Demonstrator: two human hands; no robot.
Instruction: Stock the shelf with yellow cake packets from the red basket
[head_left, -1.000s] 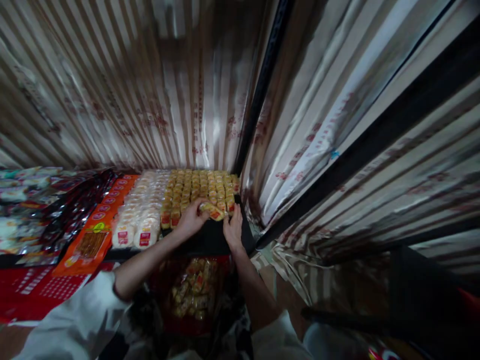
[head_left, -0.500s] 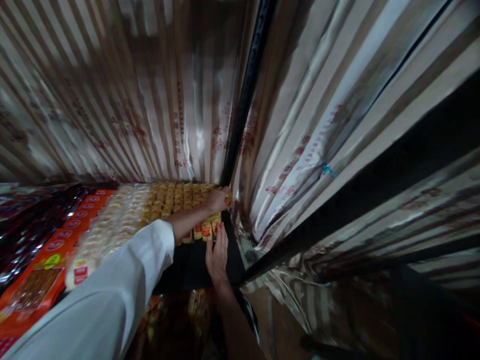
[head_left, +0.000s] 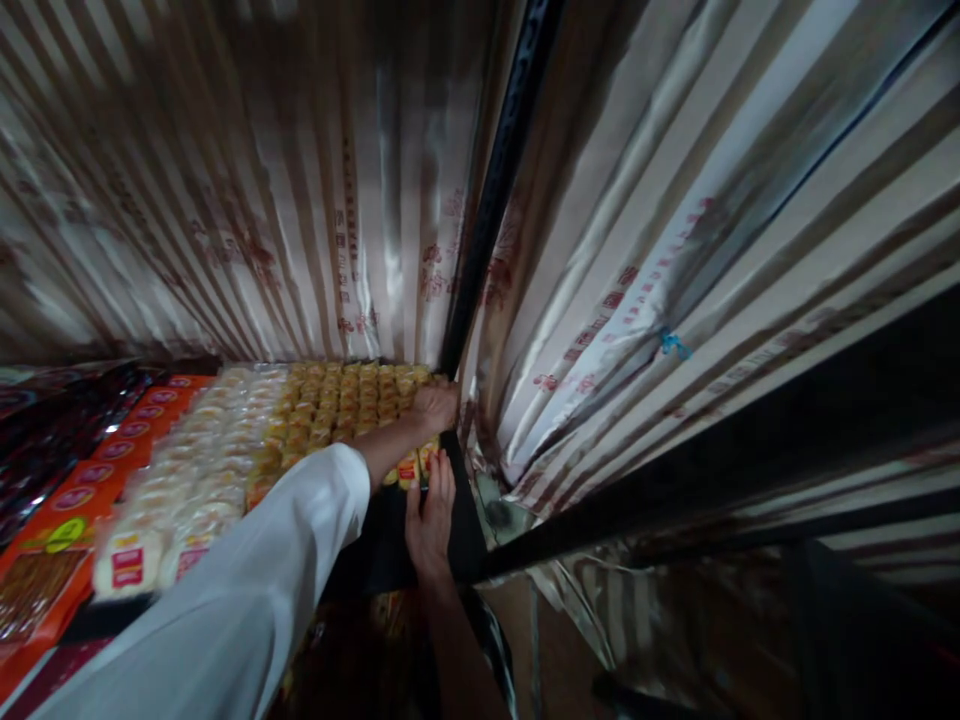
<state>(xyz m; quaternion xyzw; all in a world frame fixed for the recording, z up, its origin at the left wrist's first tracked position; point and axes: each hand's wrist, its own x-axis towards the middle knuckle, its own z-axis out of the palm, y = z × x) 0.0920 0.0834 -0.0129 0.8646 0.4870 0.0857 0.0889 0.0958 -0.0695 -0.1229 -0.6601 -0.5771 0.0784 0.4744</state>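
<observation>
Rows of small yellow-wrapped snack packs [head_left: 322,400] lie on a dark shelf [head_left: 375,550]. My left hand [head_left: 436,408], at the end of a white sleeve, reaches across them to the right-hand row, beside the back corner post. Its fingers bend down at the row's outer side and are too dim and hidden to show whether a pack is in them. Nearer to me, my right hand [head_left: 431,520] is open. Its fingers stretch forward against the front packs of the right rows, where a yellow pack with a red label [head_left: 407,468] shows.
White packs [head_left: 202,450] stand in rows left of the yellow ones. Beyond them lie orange bags [head_left: 90,490] and dark shiny packs [head_left: 75,430]. Striped printed curtains [head_left: 360,200] hang behind and to the right. A black post [head_left: 487,190] rises at the back corner, with a dark bar [head_left: 675,450] at right.
My left hand has shifted slightly left and down; the yellow pack seen at its fingertips no longer shows. My right hand stays at the front packs. The view has turned slightly.
</observation>
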